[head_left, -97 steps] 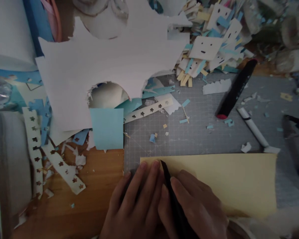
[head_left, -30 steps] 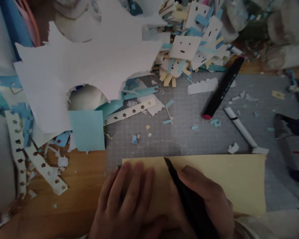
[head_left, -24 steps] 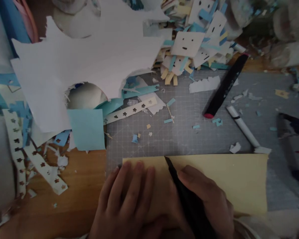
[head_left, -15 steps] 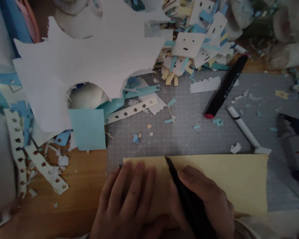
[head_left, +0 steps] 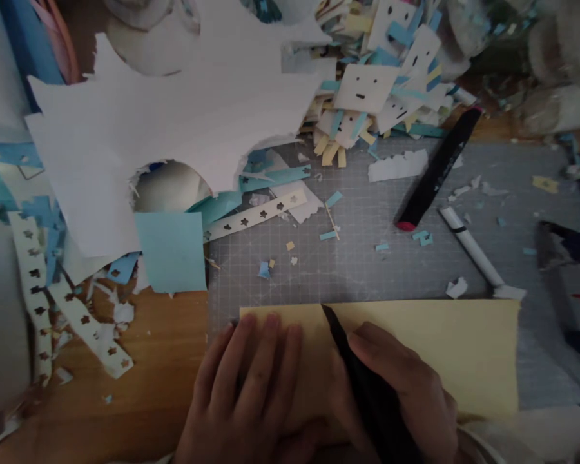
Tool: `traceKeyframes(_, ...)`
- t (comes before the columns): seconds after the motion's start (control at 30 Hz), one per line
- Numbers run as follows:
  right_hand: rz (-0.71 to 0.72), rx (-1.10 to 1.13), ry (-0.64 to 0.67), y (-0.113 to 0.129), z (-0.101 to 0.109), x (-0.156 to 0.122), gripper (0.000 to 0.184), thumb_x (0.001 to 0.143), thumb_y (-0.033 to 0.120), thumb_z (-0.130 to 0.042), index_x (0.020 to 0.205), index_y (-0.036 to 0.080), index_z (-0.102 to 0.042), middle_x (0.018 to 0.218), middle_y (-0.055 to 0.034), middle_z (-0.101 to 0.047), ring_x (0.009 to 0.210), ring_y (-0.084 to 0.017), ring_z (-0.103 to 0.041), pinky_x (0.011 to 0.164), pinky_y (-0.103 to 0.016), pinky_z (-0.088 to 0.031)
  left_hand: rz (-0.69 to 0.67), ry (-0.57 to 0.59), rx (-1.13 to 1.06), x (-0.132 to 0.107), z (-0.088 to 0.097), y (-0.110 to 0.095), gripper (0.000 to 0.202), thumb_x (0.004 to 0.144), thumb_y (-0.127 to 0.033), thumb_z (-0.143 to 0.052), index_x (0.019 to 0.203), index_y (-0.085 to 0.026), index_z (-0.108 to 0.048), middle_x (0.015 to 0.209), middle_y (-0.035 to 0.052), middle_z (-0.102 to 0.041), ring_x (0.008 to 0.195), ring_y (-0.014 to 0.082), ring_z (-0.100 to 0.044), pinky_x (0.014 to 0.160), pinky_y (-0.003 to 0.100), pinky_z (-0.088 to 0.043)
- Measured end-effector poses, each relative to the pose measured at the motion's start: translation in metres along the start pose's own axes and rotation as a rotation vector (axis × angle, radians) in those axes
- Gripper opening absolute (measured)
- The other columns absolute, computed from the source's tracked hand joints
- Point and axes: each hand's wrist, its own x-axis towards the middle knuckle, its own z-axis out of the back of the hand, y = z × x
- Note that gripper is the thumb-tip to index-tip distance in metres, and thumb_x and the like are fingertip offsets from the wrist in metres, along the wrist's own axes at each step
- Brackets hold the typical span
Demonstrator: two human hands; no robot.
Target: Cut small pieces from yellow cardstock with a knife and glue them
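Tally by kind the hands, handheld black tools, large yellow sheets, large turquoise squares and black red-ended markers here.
Left hand and right hand: 2
Black handheld tool: 1
Large yellow sheet: 1
Large turquoise square: 1
Black red-ended marker: 1
Total: 6

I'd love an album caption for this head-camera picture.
Left hand on yellow paper, right hand gripping a black tool, grey gridded mat beyond.
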Motion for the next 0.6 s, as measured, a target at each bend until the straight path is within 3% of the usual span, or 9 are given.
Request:
traceKeyframes(0.23, -0.029, -0.029, 0.029, 0.0002, -0.001, 0.0002, 0.019, 0.082, 0.027, -0.058, 0.068, 0.025, -0.046, 0.054, 0.0034, -0.051, 0.043, -0.012, -0.05, 0.038, -0.025, -0.037, 0.07, -0.022, -0.046, 0.0017, -0.0025, -0.0036, 0.059, 0.09, -0.055, -0.046, 0.129, -0.013, -0.056, 0.133, 0.0135, -0.052, 0.126, 0.0343, -0.044, 0.113, 0.045, -0.027)
traceKeyframes(0.6, 0.002, -0.103, -0.003, 0.0043, -0.0013, 0.0048, 0.015, 0.081, 0.024, -0.054, 0.068, 0.025, -0.045, 0.053, 0.0035, -0.053, 0.042, -0.012, -0.052, 0.04, -0.025, -0.04, 0.058, -0.045, -0.051, 0.0026, -0.0012, -0.0027, 0.058, 0.09, -0.054, -0.045, 0.127, -0.012, -0.057, 0.131, 0.0142, -0.053, 0.122, 0.0349, -0.046, 0.112, 0.045, -0.026)
